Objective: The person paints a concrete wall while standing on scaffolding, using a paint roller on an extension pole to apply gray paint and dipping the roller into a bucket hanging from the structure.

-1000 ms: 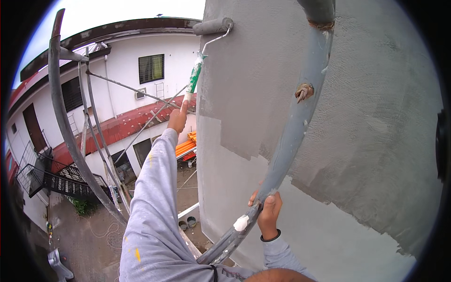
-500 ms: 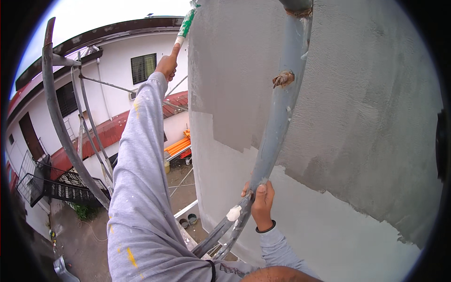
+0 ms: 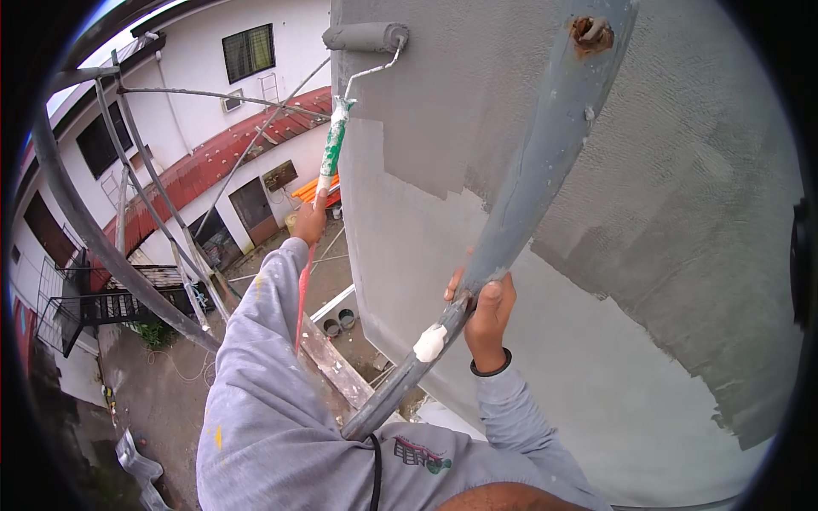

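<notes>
My left hand is closed round the handle of a paint roller, green and white and spattered with paint. Its grey sleeve lies against the upper left edge of the wall, where a darker grey coat meets a lighter grey area below. With my right hand I grip a grey scaffold pipe that slants up across the wall; my fingers wrap behind it. A white paint blob sits on the pipe just below that hand.
More scaffold tubes curve along the left. Far below lie a yard with two buckets, orange pipes and a black metal staircase. A white building with a red lower roof stands opposite. A narrow plank runs beneath me.
My left hand has come down with the paint roller, so its sleeve now shows against the wall's upper left edge. My right hand still holds the pipe; the whole view has shifted.
</notes>
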The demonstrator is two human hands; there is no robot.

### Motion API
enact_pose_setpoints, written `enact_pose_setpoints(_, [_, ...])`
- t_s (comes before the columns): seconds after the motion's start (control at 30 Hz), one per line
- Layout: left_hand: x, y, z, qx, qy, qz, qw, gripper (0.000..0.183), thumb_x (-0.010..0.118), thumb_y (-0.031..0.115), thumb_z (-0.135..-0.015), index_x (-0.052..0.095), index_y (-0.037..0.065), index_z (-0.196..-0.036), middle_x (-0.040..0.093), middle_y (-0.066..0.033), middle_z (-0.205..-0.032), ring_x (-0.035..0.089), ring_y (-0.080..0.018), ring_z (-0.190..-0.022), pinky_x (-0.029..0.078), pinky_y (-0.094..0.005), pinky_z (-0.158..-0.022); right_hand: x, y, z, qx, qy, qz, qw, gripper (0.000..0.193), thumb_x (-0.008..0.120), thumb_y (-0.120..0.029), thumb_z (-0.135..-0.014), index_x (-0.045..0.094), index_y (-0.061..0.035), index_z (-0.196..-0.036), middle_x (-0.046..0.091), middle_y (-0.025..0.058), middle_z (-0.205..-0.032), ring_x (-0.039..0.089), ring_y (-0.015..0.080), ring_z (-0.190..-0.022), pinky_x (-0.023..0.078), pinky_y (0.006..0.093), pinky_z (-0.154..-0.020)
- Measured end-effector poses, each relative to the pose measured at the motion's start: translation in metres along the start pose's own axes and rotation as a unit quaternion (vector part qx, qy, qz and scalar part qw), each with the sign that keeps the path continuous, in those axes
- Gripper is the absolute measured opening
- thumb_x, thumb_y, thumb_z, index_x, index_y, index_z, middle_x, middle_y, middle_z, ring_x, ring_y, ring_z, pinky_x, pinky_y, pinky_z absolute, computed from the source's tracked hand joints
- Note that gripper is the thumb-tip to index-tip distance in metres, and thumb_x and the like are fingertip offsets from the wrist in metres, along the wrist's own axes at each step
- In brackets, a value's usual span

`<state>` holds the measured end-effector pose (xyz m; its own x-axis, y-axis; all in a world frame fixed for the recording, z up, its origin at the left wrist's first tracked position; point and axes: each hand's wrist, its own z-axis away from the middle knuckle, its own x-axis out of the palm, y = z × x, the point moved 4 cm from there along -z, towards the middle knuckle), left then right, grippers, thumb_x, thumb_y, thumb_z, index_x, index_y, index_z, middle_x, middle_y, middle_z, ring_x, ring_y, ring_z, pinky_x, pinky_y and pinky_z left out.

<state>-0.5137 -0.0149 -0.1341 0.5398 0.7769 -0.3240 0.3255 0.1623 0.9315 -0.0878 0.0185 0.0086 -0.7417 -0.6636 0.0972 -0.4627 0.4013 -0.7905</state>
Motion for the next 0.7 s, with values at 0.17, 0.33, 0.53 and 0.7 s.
enact_pose_setpoints(0.17, [0.018, -0.102, 0.067, -0.103, -0.018, -0.048, 0.993, 0.086, 0.038, 0.077, -0.088, 0.056, -0.003, -0.063, 0.055, -0.0125, -0.055, 0.059, -0.0243, -0.051, 0.046, -0.0392, -0.051, 0.0, 0.002, 0.0, 0.008, 0.01, -0.005, 1.0, 0.08, 0.043, -0.067, -0.093, 0.045, 0.0064, -0.124, 0.06, 0.0114, -0.078, 0.059, 0.0163, -0.064, 0.048, 0.0283, -0.057])
enact_pose_setpoints(0.33, [0.023, -0.179, 0.14, -0.166, -0.032, -0.127, 0.977, 0.09, 0.04, 0.077, -0.086, 0.062, -0.008, -0.069, 0.06, -0.0226, -0.064, 0.063, -0.0345, -0.06, 0.048, -0.0481, -0.063, 0.0, 0.002, 0.0, 0.02, 0.017, -0.007, 1.0, 0.085, 0.045, -0.07, -0.091, 0.043, 0.0079, -0.125, 0.059, 0.012, -0.077, 0.059, 0.0166, -0.064, 0.048, 0.0281, -0.056])
enact_pose_setpoints(0.53, [0.028, -0.188, 0.149, -0.151, -0.035, -0.132, 0.979, 0.088, 0.041, 0.075, -0.087, 0.064, -0.007, -0.065, 0.058, -0.0218, -0.057, 0.064, -0.0338, -0.061, 0.048, -0.0477, -0.063, 0.0, 0.004, 0.001, 0.021, 0.032, -0.003, 0.999, 0.086, 0.045, -0.071, -0.09, 0.044, 0.0083, -0.124, 0.059, 0.012, -0.077, 0.059, 0.0165, -0.063, 0.048, 0.0276, -0.055])
enact_pose_setpoints(0.7, [0.009, -0.111, 0.075, -0.102, 0.007, -0.064, 0.993, 0.088, 0.04, 0.075, -0.088, 0.059, -0.006, -0.059, 0.053, -0.0157, -0.05, 0.059, -0.0301, -0.054, 0.046, -0.0436, -0.058, 0.001, 0.002, 0.0, 0.008, 0.023, -0.012, 1.0, 0.084, 0.044, -0.069, -0.091, 0.045, 0.0082, -0.123, 0.059, 0.0117, -0.077, 0.059, 0.0163, -0.063, 0.048, 0.0273, -0.054])
